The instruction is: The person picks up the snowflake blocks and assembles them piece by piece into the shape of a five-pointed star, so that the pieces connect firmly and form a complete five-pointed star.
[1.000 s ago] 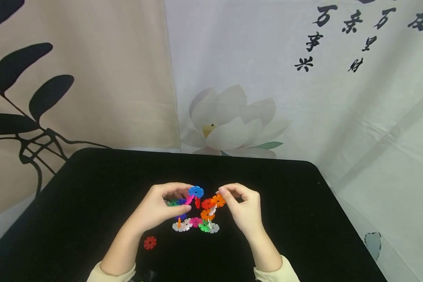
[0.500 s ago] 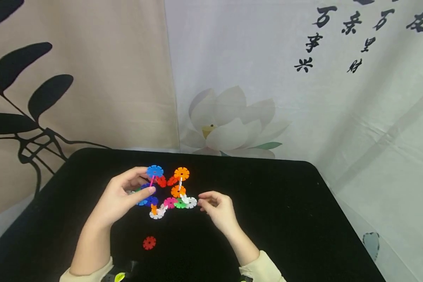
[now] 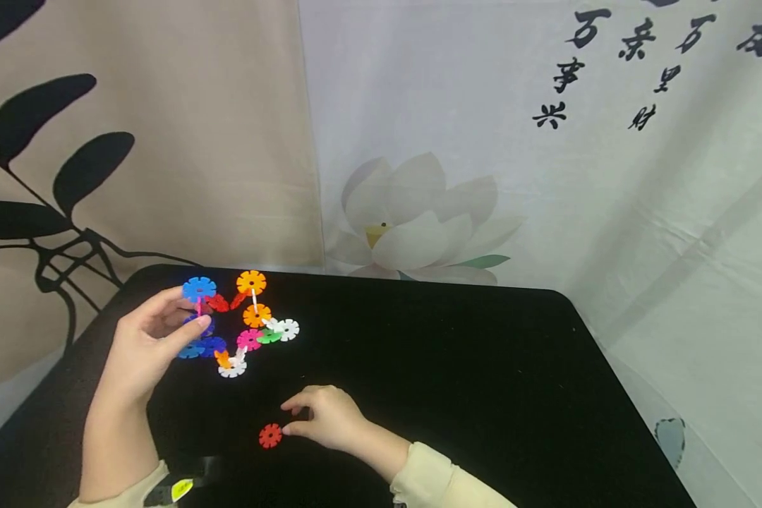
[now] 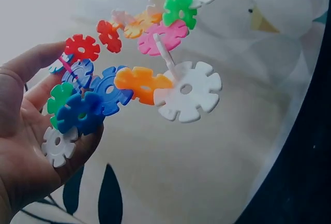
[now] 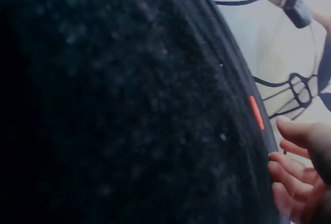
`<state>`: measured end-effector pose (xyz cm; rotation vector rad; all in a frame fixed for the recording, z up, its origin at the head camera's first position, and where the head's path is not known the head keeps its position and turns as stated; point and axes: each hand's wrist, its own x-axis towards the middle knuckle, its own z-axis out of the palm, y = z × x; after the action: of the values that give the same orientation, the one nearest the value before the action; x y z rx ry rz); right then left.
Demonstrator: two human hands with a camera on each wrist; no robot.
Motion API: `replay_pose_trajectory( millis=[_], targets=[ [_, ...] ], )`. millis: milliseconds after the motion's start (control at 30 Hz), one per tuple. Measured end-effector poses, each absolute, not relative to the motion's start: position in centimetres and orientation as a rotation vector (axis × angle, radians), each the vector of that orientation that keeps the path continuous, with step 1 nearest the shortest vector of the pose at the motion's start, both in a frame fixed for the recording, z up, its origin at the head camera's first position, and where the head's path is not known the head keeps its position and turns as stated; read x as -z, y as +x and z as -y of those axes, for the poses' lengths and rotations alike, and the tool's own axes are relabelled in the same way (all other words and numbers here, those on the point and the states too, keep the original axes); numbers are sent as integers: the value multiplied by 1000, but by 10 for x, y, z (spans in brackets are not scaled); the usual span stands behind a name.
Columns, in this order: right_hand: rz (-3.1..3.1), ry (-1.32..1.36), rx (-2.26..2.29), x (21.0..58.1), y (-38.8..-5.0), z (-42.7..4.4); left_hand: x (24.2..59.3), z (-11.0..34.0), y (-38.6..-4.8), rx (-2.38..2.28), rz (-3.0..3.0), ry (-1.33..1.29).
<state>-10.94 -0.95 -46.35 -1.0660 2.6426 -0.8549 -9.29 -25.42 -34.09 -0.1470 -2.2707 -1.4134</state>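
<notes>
My left hand (image 3: 142, 335) is raised at the table's left side, gripping a chain of interlocking plastic discs (image 4: 189, 97) between thumb and fingers. Notched and flower-like, the discs are joined edge to edge in blue, orange, red, pink, green and white. In the left wrist view the blue, green and white ones lie against the palm. A single red disc (image 3: 270, 436) lies flat on the black table. Beside it is my right hand (image 3: 330, 418), thumb tip close to the disc's right edge, fingers apart and holding nothing. In the right wrist view the red disc (image 5: 256, 113) shows edge-on near the thumb.
The black table (image 3: 482, 395) has rounded far corners. Behind it hangs a pale curtain (image 3: 419, 106) printed with a lotus, dark leaves and writing. A dark wrist strap (image 3: 165, 490) sits at my left sleeve.
My left hand has carried the disc chain left and away from me. My right hand has let go of the chain and come down left to the loose red disc.
</notes>
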Motion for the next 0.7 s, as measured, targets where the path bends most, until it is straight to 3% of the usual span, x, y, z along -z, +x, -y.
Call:
replay_pose_trajectory(
  millis=[367,700],
  targets=[
    [-2702,-1178,524,464,-105,28,344,266,-95,1418,2228,-56],
    [-2671,-935,876,466,-103,25,345,254,-99,1443,2210,-70]
  ],
)
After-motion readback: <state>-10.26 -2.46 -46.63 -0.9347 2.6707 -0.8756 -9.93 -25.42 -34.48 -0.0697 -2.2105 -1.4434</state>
